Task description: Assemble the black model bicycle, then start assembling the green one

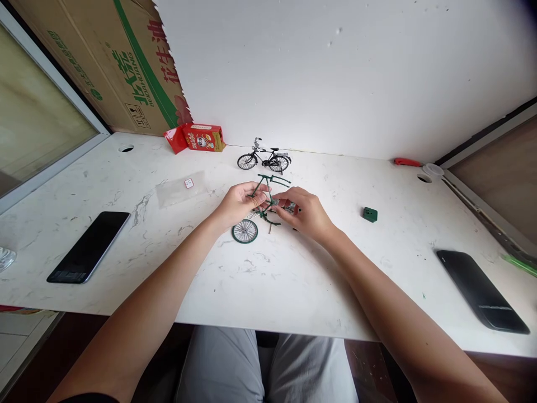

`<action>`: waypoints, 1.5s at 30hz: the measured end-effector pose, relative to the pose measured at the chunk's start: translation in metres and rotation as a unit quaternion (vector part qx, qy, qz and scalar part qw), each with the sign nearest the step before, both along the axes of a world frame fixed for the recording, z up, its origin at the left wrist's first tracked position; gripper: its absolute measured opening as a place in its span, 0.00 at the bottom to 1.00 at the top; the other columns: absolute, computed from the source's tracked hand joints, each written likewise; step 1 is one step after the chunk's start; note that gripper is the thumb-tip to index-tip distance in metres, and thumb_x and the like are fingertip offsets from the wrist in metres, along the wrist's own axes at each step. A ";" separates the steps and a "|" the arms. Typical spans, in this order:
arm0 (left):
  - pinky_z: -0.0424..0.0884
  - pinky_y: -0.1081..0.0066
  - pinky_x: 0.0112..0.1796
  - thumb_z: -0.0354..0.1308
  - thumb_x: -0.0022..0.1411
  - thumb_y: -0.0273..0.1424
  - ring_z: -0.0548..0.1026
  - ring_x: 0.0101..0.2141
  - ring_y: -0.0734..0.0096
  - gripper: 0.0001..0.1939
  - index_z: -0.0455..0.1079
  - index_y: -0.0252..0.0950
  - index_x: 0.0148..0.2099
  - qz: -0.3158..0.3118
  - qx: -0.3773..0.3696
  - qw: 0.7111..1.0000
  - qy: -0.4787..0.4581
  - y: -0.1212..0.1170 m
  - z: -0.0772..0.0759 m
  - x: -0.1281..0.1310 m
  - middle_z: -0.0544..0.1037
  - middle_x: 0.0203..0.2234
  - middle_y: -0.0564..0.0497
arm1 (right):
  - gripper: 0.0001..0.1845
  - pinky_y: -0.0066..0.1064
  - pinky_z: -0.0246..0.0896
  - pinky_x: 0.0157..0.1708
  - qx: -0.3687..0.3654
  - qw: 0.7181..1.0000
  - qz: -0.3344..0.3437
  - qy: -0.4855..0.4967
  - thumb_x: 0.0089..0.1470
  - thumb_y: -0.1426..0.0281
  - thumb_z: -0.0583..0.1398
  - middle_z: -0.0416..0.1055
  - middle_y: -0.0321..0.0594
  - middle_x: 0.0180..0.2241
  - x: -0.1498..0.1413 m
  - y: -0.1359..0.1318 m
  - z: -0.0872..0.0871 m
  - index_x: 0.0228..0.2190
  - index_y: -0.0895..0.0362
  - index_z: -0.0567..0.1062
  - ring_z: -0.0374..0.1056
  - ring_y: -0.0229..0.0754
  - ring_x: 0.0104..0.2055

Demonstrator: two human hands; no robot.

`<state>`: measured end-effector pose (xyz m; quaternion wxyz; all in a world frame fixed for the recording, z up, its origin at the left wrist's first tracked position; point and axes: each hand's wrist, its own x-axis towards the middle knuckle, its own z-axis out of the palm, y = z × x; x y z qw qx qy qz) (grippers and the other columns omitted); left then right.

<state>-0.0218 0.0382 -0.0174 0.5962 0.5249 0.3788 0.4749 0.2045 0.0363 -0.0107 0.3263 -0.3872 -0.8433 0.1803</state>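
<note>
My left hand (242, 201) is closed on a green toy bicycle frame (263, 184), held a little above the table with its bars pointing up and to the right. My right hand (305, 210) is pinched against the frame's lower right part; a small piece at its fingertips is too hidden to name. Just below my left hand lies a spoked wheel (245, 231) with a green rim. A curved green part (272, 221) and other small pieces sit under the hands, partly covered. Behind them stands an assembled black model bicycle (264, 157).
A clear plastic bag (182, 189) lies left of the hands, near a red box (205, 137). Black phones rest at left (89, 246) and right (482, 290). A small green block (370, 214) and a red cutter (408, 162) are on the right side. A white wall closes off the back.
</note>
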 end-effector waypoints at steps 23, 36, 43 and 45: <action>0.79 0.65 0.37 0.71 0.60 0.33 0.84 0.32 0.63 0.19 0.77 0.32 0.51 0.108 0.051 0.988 0.096 0.012 -0.013 -0.009 0.83 0.35 0.45 | 0.14 0.39 0.66 0.33 0.030 0.979 -0.059 -0.192 0.66 0.61 0.63 0.78 0.49 0.43 0.007 0.006 -0.008 0.48 0.53 0.84 0.68 0.54 0.49; 0.78 0.69 0.33 0.71 0.61 0.35 0.84 0.30 0.66 0.19 0.78 0.32 0.52 0.128 0.076 0.981 0.126 0.017 -0.015 -0.017 0.83 0.36 0.45 | 0.18 0.44 0.69 0.40 -0.008 0.982 -0.128 -0.136 0.69 0.70 0.53 0.79 0.50 0.45 0.019 0.015 -0.002 0.50 0.56 0.80 0.69 0.56 0.51; 0.79 0.68 0.36 0.72 0.60 0.39 0.84 0.32 0.65 0.20 0.79 0.33 0.50 0.139 0.096 0.974 0.148 0.018 -0.020 -0.020 0.85 0.39 0.43 | 0.19 0.47 0.68 0.45 -0.075 0.979 -0.090 -0.165 0.61 0.52 0.65 0.78 0.49 0.43 0.047 0.026 0.014 0.43 0.54 0.80 0.70 0.59 0.51; 0.79 0.68 0.36 0.72 0.60 0.41 0.84 0.32 0.65 0.21 0.79 0.32 0.49 0.137 0.097 0.974 0.150 0.018 -0.020 -0.020 0.85 0.39 0.43 | 0.24 0.47 0.68 0.46 -0.082 0.979 -0.080 -0.170 0.55 0.49 0.69 0.78 0.48 0.44 0.050 0.025 0.016 0.44 0.53 0.79 0.69 0.58 0.51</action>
